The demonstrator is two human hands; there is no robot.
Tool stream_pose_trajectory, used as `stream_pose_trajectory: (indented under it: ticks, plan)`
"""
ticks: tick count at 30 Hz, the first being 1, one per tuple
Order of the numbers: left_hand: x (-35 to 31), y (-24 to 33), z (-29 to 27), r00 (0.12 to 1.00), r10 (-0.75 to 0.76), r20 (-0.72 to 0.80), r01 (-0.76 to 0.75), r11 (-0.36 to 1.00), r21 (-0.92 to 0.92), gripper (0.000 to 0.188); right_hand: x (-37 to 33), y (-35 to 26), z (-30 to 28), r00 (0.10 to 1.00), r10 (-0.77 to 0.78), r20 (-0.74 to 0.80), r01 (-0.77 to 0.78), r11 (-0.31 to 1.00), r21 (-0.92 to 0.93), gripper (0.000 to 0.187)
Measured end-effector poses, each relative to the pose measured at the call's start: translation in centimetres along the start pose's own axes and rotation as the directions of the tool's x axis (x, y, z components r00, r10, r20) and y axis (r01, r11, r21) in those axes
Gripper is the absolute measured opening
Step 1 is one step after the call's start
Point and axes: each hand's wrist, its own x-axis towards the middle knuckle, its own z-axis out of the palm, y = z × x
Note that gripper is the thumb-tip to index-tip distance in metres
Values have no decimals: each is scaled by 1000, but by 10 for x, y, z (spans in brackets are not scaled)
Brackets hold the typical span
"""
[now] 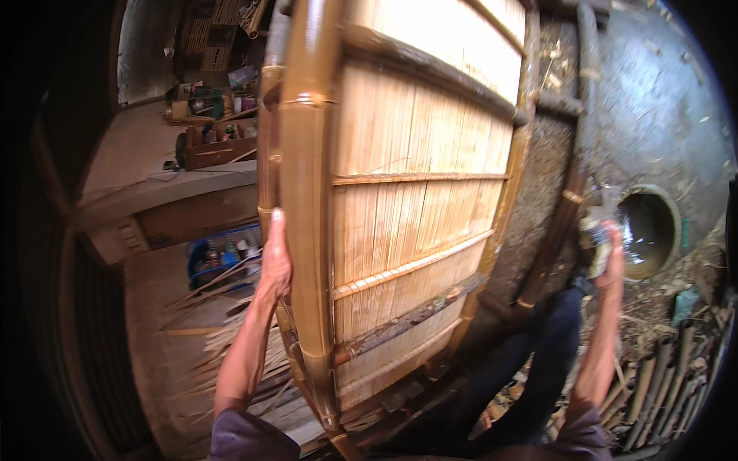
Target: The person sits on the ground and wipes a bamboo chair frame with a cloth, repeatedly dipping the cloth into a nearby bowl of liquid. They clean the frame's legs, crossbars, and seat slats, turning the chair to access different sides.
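Bamboo panel (pixel 415 211) meets my left hand (pixel 277 265) along its left edge, grip unclear to me, while my right hand (pixel 613 253) holds a pale object (pixel 595 250).

Glare bleaches the bamboo panel (pixel 419 123) toward its top, blur softens edges, and fisheye corners are black.

The left sleeve (pixel 252 439) and right sleeve (pixel 586 438) were dark purple-grey and short, terminating near the elbows. Below them, the forearms (pixel 247 346), left hand (pixel 277 263) and right hand (pixel 613 257) were bare. The trousers (pixel 555 323) were dark blue.
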Motion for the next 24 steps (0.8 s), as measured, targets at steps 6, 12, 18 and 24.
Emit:
stream_pose_trajectory:
  ticks: [6,12,18,24]
  plan:
    - [18,-32,-27,843,280,460,243,566,-788,97,-262,46,288,580,212,786,472,699,-537,20]
    - [-38,-120,-83,784,468,409,319,261,-911,102,-301,154,364,-171,311,935,951,-194,239,52]
    - [-123,-129,-36,942,328,72,-334,892,306,76,-89,-35,485,-88,-251,964,678,-724,-127,45]
    - [-88,-79,-51,975,-163,151,216,853,-474,92,-268,133,395,36,396,918,943,-317,100,63]
